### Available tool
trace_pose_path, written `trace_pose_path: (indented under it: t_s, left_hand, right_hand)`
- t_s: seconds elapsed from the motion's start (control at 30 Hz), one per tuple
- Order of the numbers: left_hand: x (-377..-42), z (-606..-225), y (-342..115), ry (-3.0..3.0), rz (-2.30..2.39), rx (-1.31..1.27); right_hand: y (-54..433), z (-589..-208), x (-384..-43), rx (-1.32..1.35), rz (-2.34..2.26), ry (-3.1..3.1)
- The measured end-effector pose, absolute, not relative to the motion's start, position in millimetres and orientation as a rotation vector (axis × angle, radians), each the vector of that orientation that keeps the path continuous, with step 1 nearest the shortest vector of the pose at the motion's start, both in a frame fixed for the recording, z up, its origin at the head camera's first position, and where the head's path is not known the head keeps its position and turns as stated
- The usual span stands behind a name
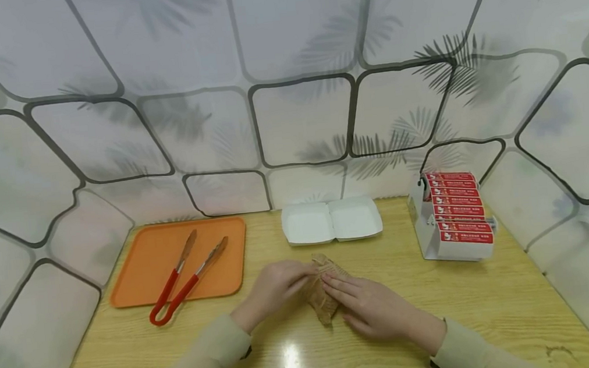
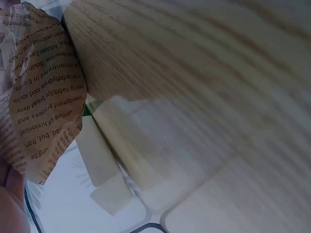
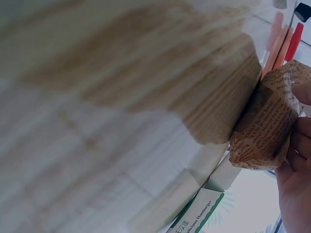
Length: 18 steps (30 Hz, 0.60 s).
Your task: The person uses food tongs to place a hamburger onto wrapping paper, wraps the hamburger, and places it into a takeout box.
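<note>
Printed brown paper packet [image 1: 319, 299] on bench [image 1: 267, 356], between left grip [image 1: 277, 282] and right grip [image 1: 376, 308]; both touch it, neither nearer as we judge. Long axis runs roughly near to far, far end toward open white box [image 1: 306, 225], just beyond. Left: fingertips at packet's far part; we cannot tell whether they pinch. Right: released, straight fingers laid over packet's right side. We count one packet, one box, one orange tray [image 1: 128, 268], one pair of tongs [image 1: 188, 287] across its near edge, one rack [image 1: 427, 239] with several red labels [image 1: 460, 210].

The right hand [image 1: 376, 310] partly hides the printed paper [image 1: 321, 303]; far-right red labels [image 1: 462, 211] are too small to read.
</note>
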<state>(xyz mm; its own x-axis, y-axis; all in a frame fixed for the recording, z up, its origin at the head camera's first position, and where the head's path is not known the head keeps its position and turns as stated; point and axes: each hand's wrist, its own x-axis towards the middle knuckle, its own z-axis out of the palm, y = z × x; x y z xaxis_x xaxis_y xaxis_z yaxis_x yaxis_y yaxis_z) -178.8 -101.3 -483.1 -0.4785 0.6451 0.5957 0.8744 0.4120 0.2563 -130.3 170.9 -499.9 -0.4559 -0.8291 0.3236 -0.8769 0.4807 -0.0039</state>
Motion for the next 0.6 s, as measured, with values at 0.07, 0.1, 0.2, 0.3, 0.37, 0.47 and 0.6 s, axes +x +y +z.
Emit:
trace_pose_path:
  t_s: [0.07, 0.1, 0.2, 0.3, 0.37, 0.47, 0.6]
  left_hand:
    - [-180, -485, -98, -2.286, -0.783, -1.277]
    - [-181, -486, -97, -2.297, -0.794, -1.269]
    - [-182, -488, -93, -2.337, -0.83, -1.247]
    - [-184, -488, -90, -2.379, -0.86, -1.235]
    - [-185, -488, -88, -2.406, -0.874, -1.23]
    - [-187, -487, -85, -2.447, -0.898, -1.227]
    - [-189, -486, -82, -2.517, -0.92, -1.224]
  right_hand:
    - [171, -499, -130, 1.452, 0.242, -2.451]
    - [171, -499, -130, 1.453, 0.238, -2.451]
    - [172, -498, -130, 1.455, 0.24, -2.46]
    - [172, -498, -130, 1.454, 0.238, -2.467]
    - [174, -498, -130, 1.451, 0.242, -2.472]
    - [175, -497, -131, 1.449, 0.254, -2.49]
    - [177, -498, -132, 1.457, 0.284, -2.525]
